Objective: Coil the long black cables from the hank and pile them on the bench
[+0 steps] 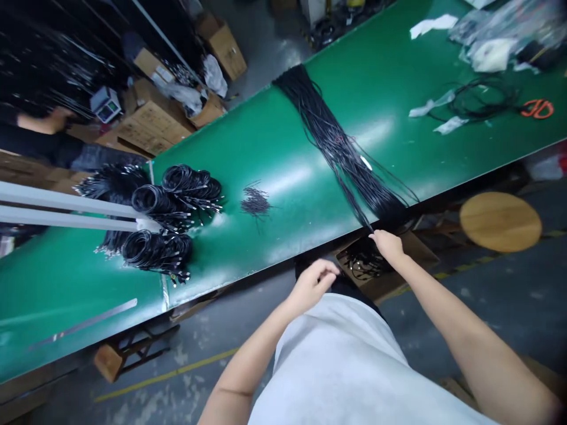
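Observation:
My right hand [388, 245] is closed at the table's front edge, pinching the ends of a few black cables [349, 192]. These belong to a long bundle of black cables [325, 127] that lies across the green table from the far edge to the near one. A small white tag [366, 163] shows on the bundle. In front of my body, off the table, my left hand [313, 283] is loosely curved with nothing visible in it. A small pile of short black wire pieces [256, 201] rests on the table to the left of the bundle.
Coiled cable bundles [153, 199] sit at the left by white posts [66, 206]. Orange-handled scissors [537, 108], loose cable [481, 97] and plastic bags [496, 41] lie at the right. Below the edge are a carton of cables [407, 254] and a round stool [500, 221]. Another person's arm [44, 123] shows at far left.

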`<state>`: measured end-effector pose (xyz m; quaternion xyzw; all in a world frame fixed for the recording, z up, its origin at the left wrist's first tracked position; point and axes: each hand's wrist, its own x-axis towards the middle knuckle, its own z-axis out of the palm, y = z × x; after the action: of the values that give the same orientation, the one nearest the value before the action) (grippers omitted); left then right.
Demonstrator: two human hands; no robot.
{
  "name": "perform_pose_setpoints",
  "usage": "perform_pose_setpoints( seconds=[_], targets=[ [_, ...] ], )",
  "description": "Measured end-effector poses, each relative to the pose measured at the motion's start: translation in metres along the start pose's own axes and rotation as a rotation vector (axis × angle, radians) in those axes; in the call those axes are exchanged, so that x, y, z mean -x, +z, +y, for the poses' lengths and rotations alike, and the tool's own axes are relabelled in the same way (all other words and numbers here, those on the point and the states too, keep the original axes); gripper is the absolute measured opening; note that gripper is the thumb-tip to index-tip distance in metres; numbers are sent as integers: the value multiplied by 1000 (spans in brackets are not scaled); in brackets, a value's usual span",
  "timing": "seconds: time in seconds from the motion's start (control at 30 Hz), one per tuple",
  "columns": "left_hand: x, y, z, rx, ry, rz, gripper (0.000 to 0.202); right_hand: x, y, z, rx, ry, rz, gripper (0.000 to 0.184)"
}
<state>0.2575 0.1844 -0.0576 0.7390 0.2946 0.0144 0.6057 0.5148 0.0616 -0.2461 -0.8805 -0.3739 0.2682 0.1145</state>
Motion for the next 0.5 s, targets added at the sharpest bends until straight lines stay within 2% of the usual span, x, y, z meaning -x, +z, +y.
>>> perform_pose_setpoints(
  seconds=[0.07, 0.13, 0.23, 0.3, 0.4, 0.5],
  targets=[
    [15, 26, -21, -91, -131, -133, 18, 10, -13, 3, -9, -80, 8, 32],
    [28, 44, -31, -142, -177, -214, 21, 16, -25, 5, -26, -135, 21, 31],
    [30, 63, -36, -185, -207, -195, 25, 29, -43, -2, -72, -169, 46, 32],
    [25, 75, -37, -180, -210, -146, 32, 50, -58, -11, -121, -187, 52, 37],
    [16, 95, -38, -113, -131, -114, 59, 111, -84, -20, -414, -298, -65, 47],
    [14, 124, -31, -84, 81, -186, 87, 187, -110, -11, -796, -546, -242, 60]
  ],
)
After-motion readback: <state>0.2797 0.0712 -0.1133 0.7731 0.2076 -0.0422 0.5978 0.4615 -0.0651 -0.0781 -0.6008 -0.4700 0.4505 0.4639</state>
